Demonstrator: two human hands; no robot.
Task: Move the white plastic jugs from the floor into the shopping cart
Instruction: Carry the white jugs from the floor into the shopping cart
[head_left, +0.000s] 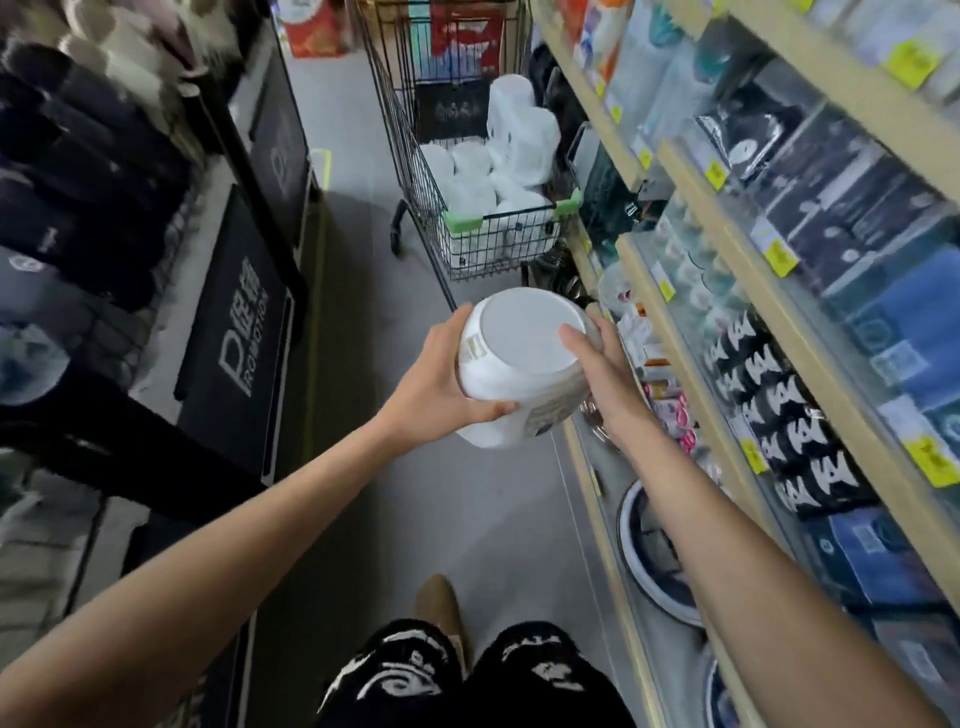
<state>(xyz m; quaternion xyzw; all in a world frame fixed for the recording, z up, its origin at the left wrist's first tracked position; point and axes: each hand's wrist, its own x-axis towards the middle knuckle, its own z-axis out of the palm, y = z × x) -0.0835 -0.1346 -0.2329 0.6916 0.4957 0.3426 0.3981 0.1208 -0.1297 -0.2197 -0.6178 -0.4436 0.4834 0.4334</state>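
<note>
In a narrow shop aisle with a grey floor (483, 519), wooden shelves (691, 218) of packaged goods run along the right and black promotion boards (234, 332) line the left. Ahead stands a wire shopping cart (467, 228), already loaded with white plastic jugs (519, 140). Both bare arms reach forward at about waist height. The left hand (441, 384) and right hand (602, 374) grasp one more white jug (519, 364) between them, held in the air, tipped with its flat round base toward the camera, well short of the cart. Below, patterned black shorts (467, 675) and a tan shoe (441, 603) show.
</note>
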